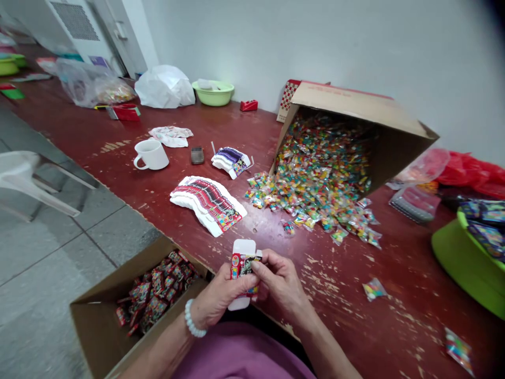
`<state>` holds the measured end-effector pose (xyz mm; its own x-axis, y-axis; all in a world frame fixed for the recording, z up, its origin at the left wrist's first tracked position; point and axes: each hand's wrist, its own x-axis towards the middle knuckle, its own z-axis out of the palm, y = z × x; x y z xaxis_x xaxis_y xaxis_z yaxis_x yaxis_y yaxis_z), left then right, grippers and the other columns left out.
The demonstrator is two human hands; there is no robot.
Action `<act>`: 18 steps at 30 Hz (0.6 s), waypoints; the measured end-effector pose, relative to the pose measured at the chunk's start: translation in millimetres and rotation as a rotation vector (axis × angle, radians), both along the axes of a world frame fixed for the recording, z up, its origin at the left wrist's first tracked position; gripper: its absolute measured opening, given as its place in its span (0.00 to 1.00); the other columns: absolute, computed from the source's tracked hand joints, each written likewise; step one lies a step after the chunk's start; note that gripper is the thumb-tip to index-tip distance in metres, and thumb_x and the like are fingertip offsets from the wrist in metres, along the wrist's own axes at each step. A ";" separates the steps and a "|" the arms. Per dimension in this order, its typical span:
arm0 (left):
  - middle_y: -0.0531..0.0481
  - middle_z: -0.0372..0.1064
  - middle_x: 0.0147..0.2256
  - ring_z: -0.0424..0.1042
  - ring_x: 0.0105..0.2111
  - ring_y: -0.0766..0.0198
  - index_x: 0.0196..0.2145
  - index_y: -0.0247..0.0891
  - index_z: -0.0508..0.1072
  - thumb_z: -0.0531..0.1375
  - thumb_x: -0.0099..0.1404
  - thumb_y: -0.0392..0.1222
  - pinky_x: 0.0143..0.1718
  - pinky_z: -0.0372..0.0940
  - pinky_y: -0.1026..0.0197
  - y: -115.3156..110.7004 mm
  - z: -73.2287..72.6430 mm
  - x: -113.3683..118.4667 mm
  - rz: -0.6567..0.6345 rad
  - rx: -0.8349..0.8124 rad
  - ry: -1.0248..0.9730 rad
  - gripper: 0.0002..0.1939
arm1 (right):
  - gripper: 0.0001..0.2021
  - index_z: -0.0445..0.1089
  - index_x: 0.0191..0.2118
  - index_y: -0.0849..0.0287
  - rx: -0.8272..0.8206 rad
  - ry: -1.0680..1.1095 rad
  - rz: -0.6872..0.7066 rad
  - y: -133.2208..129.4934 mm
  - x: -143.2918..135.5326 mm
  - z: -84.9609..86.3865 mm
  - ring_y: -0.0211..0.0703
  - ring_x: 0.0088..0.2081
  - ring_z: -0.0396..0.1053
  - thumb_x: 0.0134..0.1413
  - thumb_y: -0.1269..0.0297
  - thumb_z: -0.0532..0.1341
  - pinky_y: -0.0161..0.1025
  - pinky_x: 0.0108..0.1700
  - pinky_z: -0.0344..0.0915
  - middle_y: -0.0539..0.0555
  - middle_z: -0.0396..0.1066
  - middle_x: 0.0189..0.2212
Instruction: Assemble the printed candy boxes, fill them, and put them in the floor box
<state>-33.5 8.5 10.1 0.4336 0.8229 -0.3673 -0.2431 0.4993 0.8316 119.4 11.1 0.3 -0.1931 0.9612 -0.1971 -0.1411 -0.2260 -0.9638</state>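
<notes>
A small printed candy box [243, 267], red and black with white end flaps standing out at top and bottom, is between my hands over the table's front edge. My left hand [224, 287] grips its left side, thumb across the front. From the right, my right hand [278, 273] pinches the upper right edge with thumb and fingers. Beyond the hands lies a fanned stack of flat red-and-black boxes [209, 202]. Small clear packets of colourful candy [315, 179] spill out of a tipped cardboard carton [351, 97]. One packet [288, 227] rests apart, nearest my hands.
At lower left, an open carton [98, 337] holds many filled boxes [158, 289]. On the red table [335, 273] stand a white mug [152, 154], a smaller purple stack [231, 160] and a green basin [457, 263]. Loose packets [374, 289] lie at right. A white stool [23, 173] stands left.
</notes>
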 end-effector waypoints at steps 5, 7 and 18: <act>0.46 0.74 0.43 0.74 0.42 0.58 0.47 0.38 0.68 0.67 0.59 0.42 0.43 0.70 0.58 3.2 -1.8 -5.0 0.148 0.184 0.148 0.20 | 0.12 0.74 0.37 0.60 0.114 -0.148 -0.082 7.6 3.9 3.4 0.40 0.30 0.68 0.56 0.56 0.64 0.35 0.33 0.66 0.52 0.73 0.30; 0.47 0.75 0.41 0.76 0.37 0.60 0.51 0.40 0.62 0.67 0.58 0.41 0.39 0.72 0.58 0.4 -1.3 -4.9 0.215 0.189 0.143 0.25 | 0.16 0.71 0.46 0.57 0.082 -0.095 -0.121 8.0 2.5 1.6 0.39 0.29 0.68 0.54 0.57 0.65 0.35 0.32 0.66 0.50 0.72 0.30; 0.46 0.74 0.45 0.75 0.38 0.62 0.52 0.40 0.67 0.66 0.60 0.41 0.40 0.70 0.62 -3.8 0.6 -6.5 0.203 0.202 0.109 0.23 | 0.10 0.70 0.41 0.56 0.105 0.083 -0.148 0.8 -2.3 -7.3 0.39 0.33 0.67 0.56 0.58 0.65 0.35 0.36 0.65 0.50 0.71 0.32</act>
<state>-40.0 4.7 10.7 0.2194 0.9499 -0.2228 -0.2251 0.2715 0.9357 117.0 11.9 -7.0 -0.0593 0.9947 -0.0836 -0.2450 -0.0957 -0.9648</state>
